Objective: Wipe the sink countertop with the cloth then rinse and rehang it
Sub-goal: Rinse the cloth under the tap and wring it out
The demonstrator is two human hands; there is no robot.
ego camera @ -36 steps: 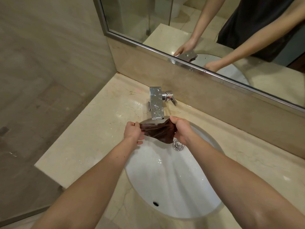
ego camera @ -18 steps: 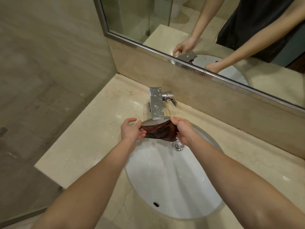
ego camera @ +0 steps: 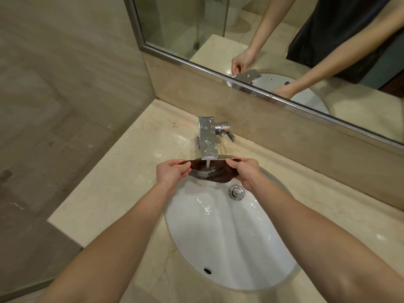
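Table (ego camera: 105, 204): pale stone, shiny and wet near the tap.
Sink (ego camera: 218, 237): a white bowl set into the table, wet inside.
Hole (ego camera: 207, 270): small and dark, in the near wall of the sink.
Drain (ego camera: 236, 192): a round silver plug at the far end of the sink, just near of the right hand.
Left hand (ego camera: 172, 172): fingers curled, pinching the left end of the cloth.
Right hand (ego camera: 244, 171): fingers curled, pinching the right end of the cloth.
Cloth (ego camera: 209, 173): dark brown, held between both hands over the far end of the sink, right under the tap, sagging in the middle.
Water (ego camera: 207, 165): a thin stream falls from the tap onto the middle of the cloth.
Tap (ego camera: 207, 138): a flat silver block on the table, spotted with drops.
Handle (ego camera: 227, 132): on the right side of the tap.
Mirror (ego camera: 175, 25): on the far wall; it shows both arms and the tap.
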